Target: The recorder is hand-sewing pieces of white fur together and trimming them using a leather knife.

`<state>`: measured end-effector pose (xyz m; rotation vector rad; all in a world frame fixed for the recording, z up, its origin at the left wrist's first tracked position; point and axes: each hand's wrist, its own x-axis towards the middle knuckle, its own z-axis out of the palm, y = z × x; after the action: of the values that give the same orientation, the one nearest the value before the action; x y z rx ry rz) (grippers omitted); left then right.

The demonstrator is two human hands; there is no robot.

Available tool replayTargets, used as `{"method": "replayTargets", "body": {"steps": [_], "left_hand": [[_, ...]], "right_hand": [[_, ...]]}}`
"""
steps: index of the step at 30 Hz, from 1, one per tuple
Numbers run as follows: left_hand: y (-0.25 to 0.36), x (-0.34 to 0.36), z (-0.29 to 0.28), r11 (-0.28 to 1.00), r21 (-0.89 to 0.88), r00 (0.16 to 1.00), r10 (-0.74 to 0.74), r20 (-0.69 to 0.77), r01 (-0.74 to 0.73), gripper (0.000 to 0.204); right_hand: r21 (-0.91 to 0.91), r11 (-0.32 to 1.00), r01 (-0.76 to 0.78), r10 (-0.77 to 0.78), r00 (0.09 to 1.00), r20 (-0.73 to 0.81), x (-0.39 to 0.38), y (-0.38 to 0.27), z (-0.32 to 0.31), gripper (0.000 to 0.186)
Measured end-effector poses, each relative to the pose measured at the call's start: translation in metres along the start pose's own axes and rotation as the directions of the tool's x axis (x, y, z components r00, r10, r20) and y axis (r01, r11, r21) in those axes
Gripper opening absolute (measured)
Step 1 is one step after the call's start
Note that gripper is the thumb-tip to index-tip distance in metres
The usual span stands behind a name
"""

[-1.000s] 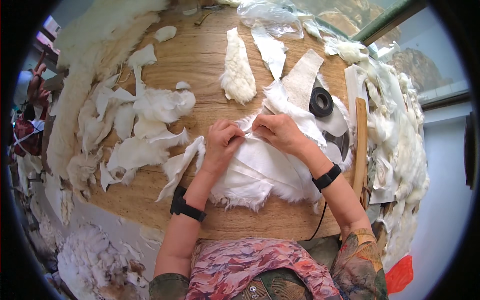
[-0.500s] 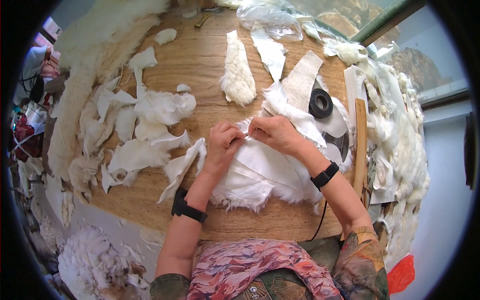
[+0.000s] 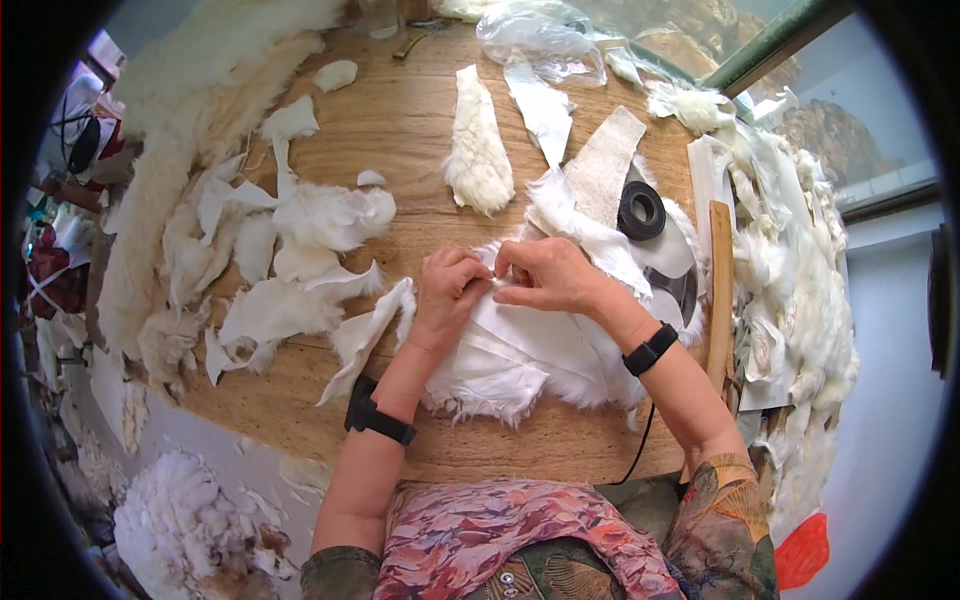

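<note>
A piece of white fur pelt [image 3: 535, 345] lies skin side up on the wooden table in front of me, its fur fringe showing along the near edge. My left hand [image 3: 450, 290] is closed in a pinch on the pelt's far edge. Right beside it, my right hand [image 3: 550, 275] has curled fingers at the same edge, its thumb lying lower, a little apart from the index finger. Whatever the right fingertips hold is too small to make out. A black ring-shaped roll [image 3: 641, 210] rests on pelt pieces beyond my right hand.
Several white pelt scraps [image 3: 325, 215] lie to the left on the table [image 3: 410, 130]. A narrow fur strip [image 3: 478, 150] and a clear plastic bag [image 3: 545, 40] are at the back. On the right stand a wooden strip [image 3: 719, 290] and heaped pelts [image 3: 800, 260]. A fur pile [image 3: 180, 520] sits lower left.
My right thumb has moved down, away from the index finger, and the right fingers have shifted slightly at the pelt's edge. The left hand keeps its pinch.
</note>
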<state>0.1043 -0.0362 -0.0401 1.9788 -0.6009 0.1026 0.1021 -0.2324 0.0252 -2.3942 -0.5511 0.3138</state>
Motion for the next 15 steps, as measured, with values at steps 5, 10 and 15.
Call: {"method": "replayTargets", "body": {"steps": [5, 10, 15], "left_hand": [[0.000, 0.002, 0.002, 1.000, -0.007, 1.000, 0.007, 0.012, -0.007, 0.011], [-0.002, 0.002, 0.004, 1.000, -0.012, 1.000, 0.011, 0.012, -0.011, 0.012], [-0.001, 0.003, 0.003, 1.000, 0.003, 1.000, 0.015, 0.021, -0.015, 0.011]], "right_hand": [[-0.145, 0.989, 0.004, -0.001, 1.000, 0.021, 0.002, 0.002, 0.005, 0.032], [-0.180, 0.983, 0.029, -0.028, 1.000, 0.008, 0.007, 0.002, 0.013, 0.049], [-0.269, 0.960, 0.082, -0.082, 0.997, 0.011, 0.004, -0.009, 0.017, 0.057]]}}
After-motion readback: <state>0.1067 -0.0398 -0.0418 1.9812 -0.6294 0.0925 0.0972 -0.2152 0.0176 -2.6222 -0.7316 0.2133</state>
